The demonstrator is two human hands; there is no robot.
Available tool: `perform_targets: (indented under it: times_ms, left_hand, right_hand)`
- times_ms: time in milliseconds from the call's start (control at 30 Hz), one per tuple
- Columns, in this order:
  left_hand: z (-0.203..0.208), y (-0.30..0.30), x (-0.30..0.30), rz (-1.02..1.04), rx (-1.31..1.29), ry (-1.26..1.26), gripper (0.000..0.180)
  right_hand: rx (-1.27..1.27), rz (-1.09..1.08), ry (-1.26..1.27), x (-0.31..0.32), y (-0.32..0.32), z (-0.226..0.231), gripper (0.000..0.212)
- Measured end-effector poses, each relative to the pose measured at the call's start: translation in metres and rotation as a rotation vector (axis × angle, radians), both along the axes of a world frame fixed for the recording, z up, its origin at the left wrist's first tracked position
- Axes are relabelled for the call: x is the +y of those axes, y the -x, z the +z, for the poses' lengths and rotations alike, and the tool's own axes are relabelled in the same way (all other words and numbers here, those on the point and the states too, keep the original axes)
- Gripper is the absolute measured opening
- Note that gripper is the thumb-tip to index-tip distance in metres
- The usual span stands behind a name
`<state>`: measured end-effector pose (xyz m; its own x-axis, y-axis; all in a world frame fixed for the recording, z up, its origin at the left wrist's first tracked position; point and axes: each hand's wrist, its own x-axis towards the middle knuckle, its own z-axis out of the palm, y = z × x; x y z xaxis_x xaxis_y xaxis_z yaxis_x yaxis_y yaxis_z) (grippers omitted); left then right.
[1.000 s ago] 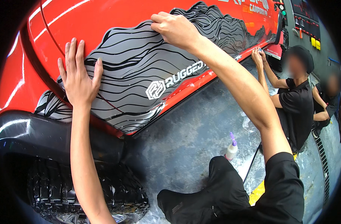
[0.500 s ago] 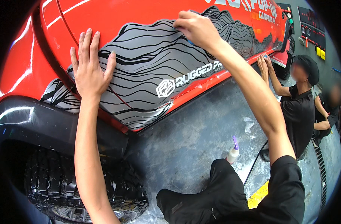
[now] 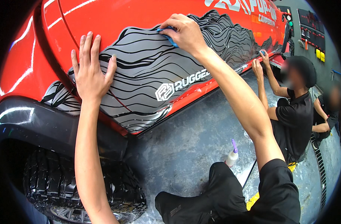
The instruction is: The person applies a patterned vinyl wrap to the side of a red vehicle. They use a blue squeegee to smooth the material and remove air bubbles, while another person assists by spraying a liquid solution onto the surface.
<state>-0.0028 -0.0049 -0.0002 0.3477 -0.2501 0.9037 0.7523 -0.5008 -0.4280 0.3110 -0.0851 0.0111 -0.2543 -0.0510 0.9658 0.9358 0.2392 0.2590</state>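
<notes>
My left hand (image 3: 91, 76) rests flat, fingers spread, on the side of a red vehicle (image 3: 107, 16), over the left end of a grey decal (image 3: 140, 65). Wavy black lines and white lettering cover the decal. Farther right, my right hand (image 3: 186, 34) is closed around a blue cloth (image 3: 172, 39), pressed against the decal's upper edge. Part of the cloth is hidden under the fingers. White specks dot the decal and the red sill below it.
A spray bottle with a purple top (image 3: 232, 154) stands on the grey floor (image 3: 193, 127), near my knee. The black wheel arch (image 3: 58, 128) and tyre (image 3: 84, 186) are at lower left. A co-worker (image 3: 295, 100) crouches at right, hands at the vehicle; another person (image 3: 323, 115) sits behind.
My right hand has slid left along the decal's upper edge with the blue cloth. My left hand stays on the panel. The nearer co-worker's hands have come apart.
</notes>
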Motion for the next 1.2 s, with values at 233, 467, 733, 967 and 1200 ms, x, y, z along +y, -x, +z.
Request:
perform_targets:
  times_ms: [233,467,733,967,1200]
  left_hand:
    - [0.000,0.001,0.001,-0.008,0.010,-0.010,0.071]
    - [-0.001,-0.004,0.000,-0.016,0.002,-0.009,0.070]
    - [-0.002,-0.004,0.000,-0.018,-0.016,0.003,0.070]
    - [0.002,0.001,0.003,-0.030,-0.007,-0.020,0.068]
    - [0.001,-0.001,-0.001,-0.034,0.026,-0.014,0.068]
  right_hand:
    - [-0.093,-0.038,0.023,-0.002,0.008,0.005,0.014]
    - [-0.118,0.091,0.017,0.008,0.025,-0.019,0.015]
    - [-0.016,0.058,0.063,-0.002,0.002,-0.038,0.014]
    - [-0.025,0.083,0.069,0.005,0.018,-0.026,0.015]
    - [-0.100,0.131,0.012,0.014,0.053,-0.023,0.016]
